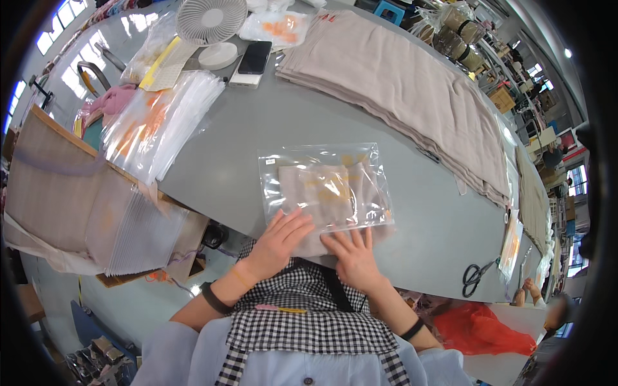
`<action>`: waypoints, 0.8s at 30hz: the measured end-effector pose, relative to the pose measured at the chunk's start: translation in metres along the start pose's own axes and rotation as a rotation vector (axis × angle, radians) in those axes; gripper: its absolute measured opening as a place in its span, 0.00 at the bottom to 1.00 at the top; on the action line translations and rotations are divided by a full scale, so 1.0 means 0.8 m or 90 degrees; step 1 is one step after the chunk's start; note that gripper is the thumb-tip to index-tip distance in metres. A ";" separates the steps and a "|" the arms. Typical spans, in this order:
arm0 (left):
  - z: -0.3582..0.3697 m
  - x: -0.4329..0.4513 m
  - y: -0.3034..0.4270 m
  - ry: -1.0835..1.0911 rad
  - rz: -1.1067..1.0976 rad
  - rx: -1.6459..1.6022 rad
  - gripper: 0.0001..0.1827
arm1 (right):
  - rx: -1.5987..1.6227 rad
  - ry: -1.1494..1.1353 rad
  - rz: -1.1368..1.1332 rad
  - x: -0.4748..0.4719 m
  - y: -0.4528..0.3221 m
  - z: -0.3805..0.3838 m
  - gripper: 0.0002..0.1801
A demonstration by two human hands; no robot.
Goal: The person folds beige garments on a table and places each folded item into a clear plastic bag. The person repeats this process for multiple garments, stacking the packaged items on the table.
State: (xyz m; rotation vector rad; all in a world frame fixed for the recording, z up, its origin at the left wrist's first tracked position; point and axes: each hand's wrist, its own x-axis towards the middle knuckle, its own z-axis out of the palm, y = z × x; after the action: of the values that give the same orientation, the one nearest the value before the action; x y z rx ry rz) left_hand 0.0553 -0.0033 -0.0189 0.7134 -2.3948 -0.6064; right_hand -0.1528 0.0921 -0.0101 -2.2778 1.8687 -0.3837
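A clear plastic bag [314, 155] lies flat on the grey table before me, with folded beige fabric [294, 181] inside it. Part of the fabric sticks out of the bag's edge nearest my body. My left hand [284, 239] rests with fingers spread on the bag's lower left part. My right hand [355, 255] lies flat, fingers apart, on the fabric at the bag's near edge. Neither hand is closed around anything.
A long stack of beige fabric [386, 62] covers the back right. Plastic bags [169, 120], a phone [255, 58] and a white fan [211, 19] stand back left. Black scissors [475, 279] lie at the right edge. Near them, at far right, another person's hand [532, 289] shows.
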 end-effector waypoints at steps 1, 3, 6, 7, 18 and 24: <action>0.003 -0.002 0.006 -0.017 0.095 -0.054 0.21 | -0.017 0.065 0.010 -0.001 0.001 0.010 0.27; 0.015 -0.010 0.029 -0.032 0.220 -0.174 0.18 | 0.025 0.139 0.049 0.006 0.009 0.024 0.27; 0.046 -0.021 0.058 -0.131 0.269 -0.135 0.16 | 0.164 0.137 0.080 0.002 0.011 0.024 0.26; 0.057 -0.023 0.062 -0.118 0.221 -0.057 0.16 | 0.169 0.110 0.079 -0.002 0.007 0.021 0.26; 0.066 -0.021 0.068 -0.287 0.069 0.037 0.38 | 0.050 0.025 0.040 0.054 0.037 0.047 0.25; -0.008 0.012 0.033 -0.439 0.042 -0.297 0.20 | -0.104 -0.039 0.039 0.024 0.011 0.002 0.34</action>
State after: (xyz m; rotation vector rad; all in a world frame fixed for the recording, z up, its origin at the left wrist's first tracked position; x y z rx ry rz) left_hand 0.0430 0.0092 0.0041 0.2333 -2.6841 -1.5139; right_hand -0.1570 0.0713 -0.0125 -2.2970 2.0007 -0.1561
